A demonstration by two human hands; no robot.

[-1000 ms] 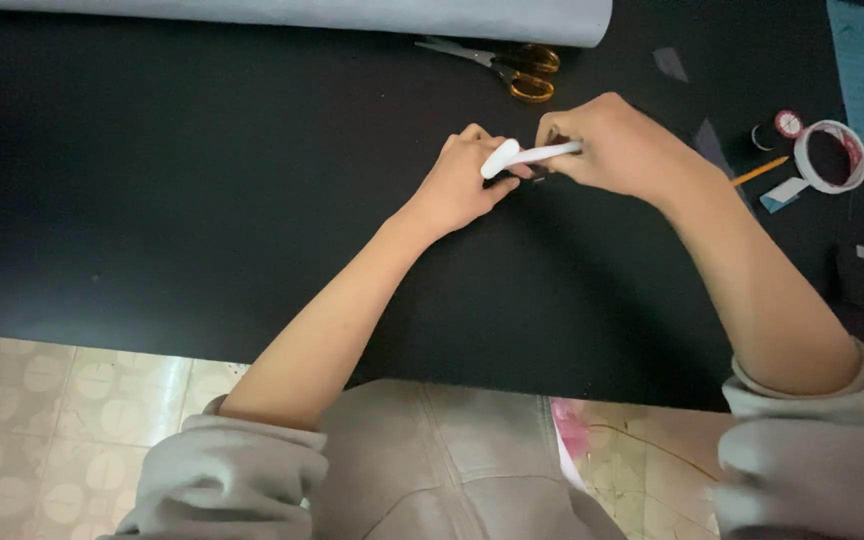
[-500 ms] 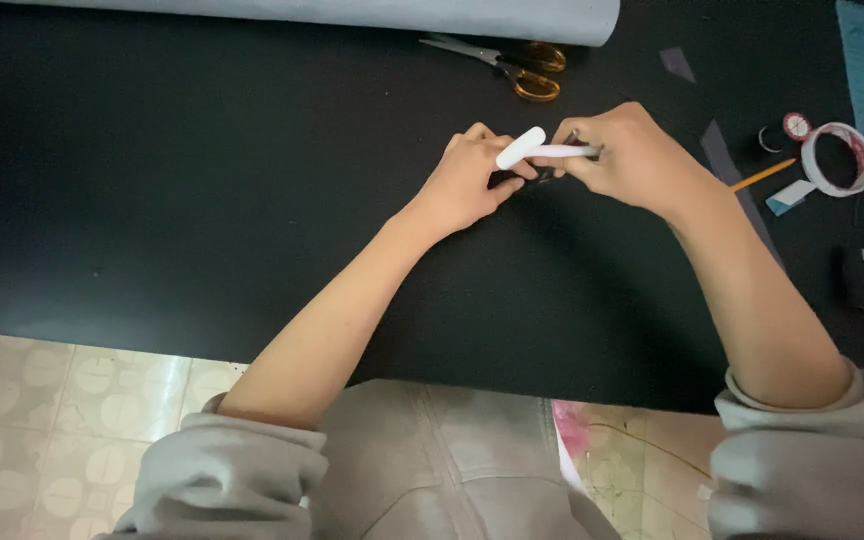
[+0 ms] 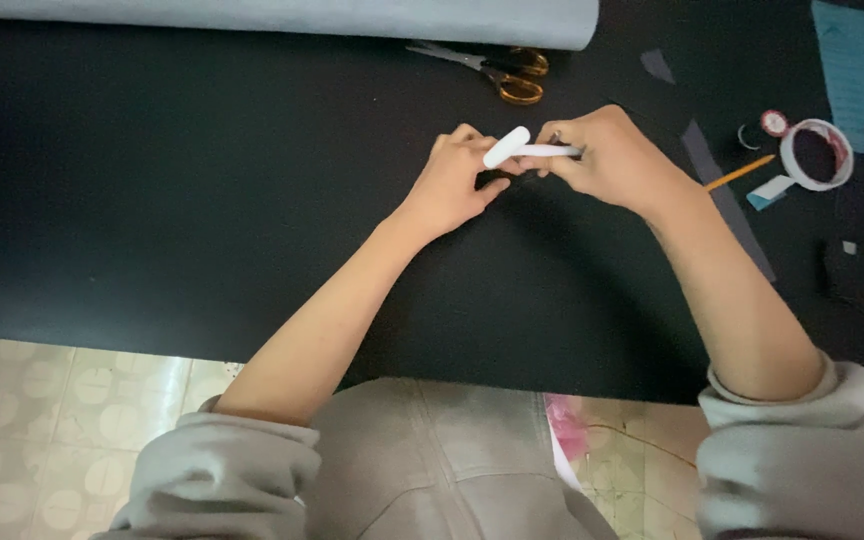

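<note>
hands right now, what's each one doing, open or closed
Left hand: curled on the black sheet, fingertips at the white tool; grip cannot be told.
Right hand: closed on the white tool.

I see my left hand and right hand bare, no rings or gloves, forearms uncovered behind them. Further back from each hand, grey sweatshirt sleeves sit bunched near the elbows, their ribbed cuffs thick; grey trousers show between them.
</note>
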